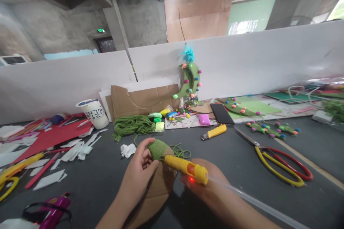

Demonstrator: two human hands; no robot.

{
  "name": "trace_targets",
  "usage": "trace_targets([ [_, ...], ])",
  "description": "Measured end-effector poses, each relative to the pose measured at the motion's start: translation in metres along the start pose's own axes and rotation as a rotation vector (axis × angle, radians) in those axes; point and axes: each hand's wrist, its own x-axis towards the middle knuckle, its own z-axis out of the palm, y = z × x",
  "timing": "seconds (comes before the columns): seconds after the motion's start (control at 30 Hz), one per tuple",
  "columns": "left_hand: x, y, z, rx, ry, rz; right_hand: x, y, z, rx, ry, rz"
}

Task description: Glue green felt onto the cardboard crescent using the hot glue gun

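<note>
My left hand [141, 173] grips a curved cardboard piece [159, 193] near its top end, where green yarn [157, 148] covers the tip. In my right hand [206, 182] is a yellow hot glue gun [185, 168] with a red light glowing on its side and a long clear glue stick [255, 200] running out of its back. The gun's nozzle points at the edge of the yarn-covered part, close to my left thumb; I cannot tell whether it touches. A loose strand of green yarn [180, 151] lies just behind the gun.
Scissors [258, 145] with red and yellow handles lie at right, near a yellow utility knife [214, 132] and a phone [221, 113]. Behind are a green yarn skein [133, 125] and a decorated green crescent [197, 78]. A magenta glue gun [55, 211] and paper scraps lie left.
</note>
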Motion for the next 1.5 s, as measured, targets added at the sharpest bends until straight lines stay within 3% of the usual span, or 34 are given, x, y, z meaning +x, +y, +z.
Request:
trace_targets([
  [0.73, 0.0, 0.001, -0.001, -0.01, -0.014, 0.005, 0.002, 0.005, 0.001, 0.063, 0.034, 0.132],
  [0.93, -0.001, 0.003, -0.001, 0.016, -0.01, 0.006, 0.009, 0.005, -0.005, 0.261, 0.113, 0.112],
  [1.03, 0.002, 0.002, -0.006, 0.081, 0.04, 0.018, 0.014, 0.007, -0.01, 0.358, 0.041, 0.187],
  [1.2, 0.01, 0.0, -0.023, 0.186, 0.212, 0.045, 0.012, 0.015, -0.012, 0.52, -0.346, 0.281],
  [1.3, 0.012, 0.002, -0.03, 0.196, 0.263, 0.061, 0.005, 0.017, -0.009, 0.336, -0.475, 0.351],
  [1.37, 0.011, 0.006, -0.031, 0.179, 0.252, 0.064, 0.002, 0.016, -0.006, 0.07, -0.44, 0.366],
  [1.5, 0.004, 0.013, -0.026, 0.042, 0.145, 0.031, 0.004, 0.013, -0.002, -0.356, -0.297, 0.223],
])
